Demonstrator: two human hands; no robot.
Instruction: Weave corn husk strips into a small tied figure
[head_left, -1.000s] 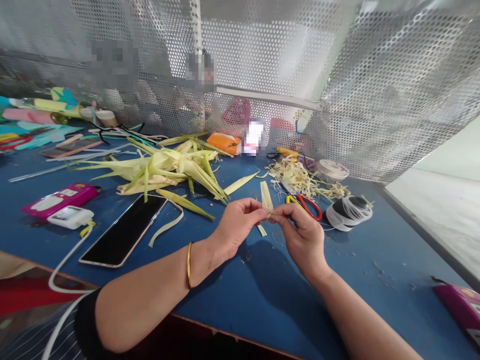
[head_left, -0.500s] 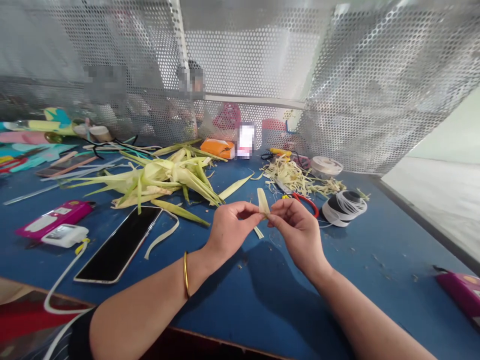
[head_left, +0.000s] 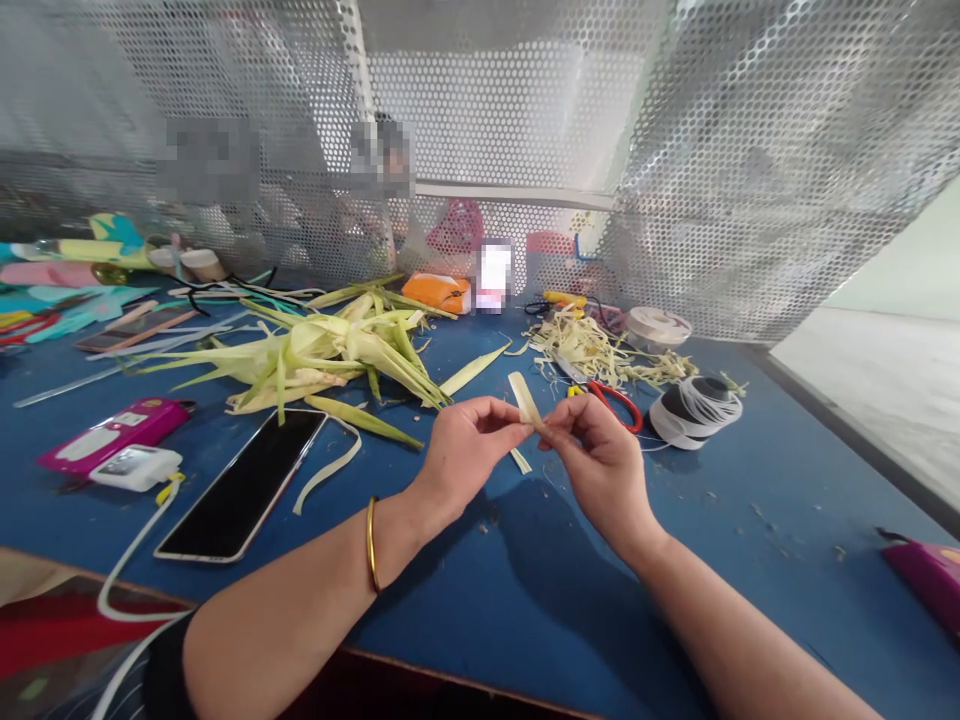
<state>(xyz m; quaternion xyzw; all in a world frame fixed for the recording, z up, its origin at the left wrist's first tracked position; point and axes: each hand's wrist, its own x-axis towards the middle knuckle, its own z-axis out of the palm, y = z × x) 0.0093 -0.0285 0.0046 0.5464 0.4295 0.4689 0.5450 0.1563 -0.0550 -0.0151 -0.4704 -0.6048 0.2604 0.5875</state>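
A pale strip of corn husk [head_left: 524, 397] stands up between my two hands, above the blue table [head_left: 480, 620]. My left hand [head_left: 469, 455] pinches its lower part between thumb and forefinger. From the other side, my right hand [head_left: 600, 465] grips the same lower end, fingers curled. Just beyond my right hand lie red-handled scissors [head_left: 619, 405], and beside them a spool of white thread [head_left: 694, 412]. A heap of green-yellow corn husks [head_left: 337, 350] spreads beyond my left hand. Shredded husk scraps [head_left: 581, 345] are piled at the back right.
A phone [head_left: 244, 490] lies left of my left forearm, near a purple pack [head_left: 116, 440] and a white device [head_left: 135, 467] with a cord. An orange packet [head_left: 436, 292] and a tape roll [head_left: 656, 326] sit by the perforated metal screen [head_left: 510, 120]. Another purple pack [head_left: 926, 575] is at the right.
The husk strip now tilts further left at its top, and its lower end extends toward my right hand's fingers. Both hands keep their pinch. The view has shifted slightly.
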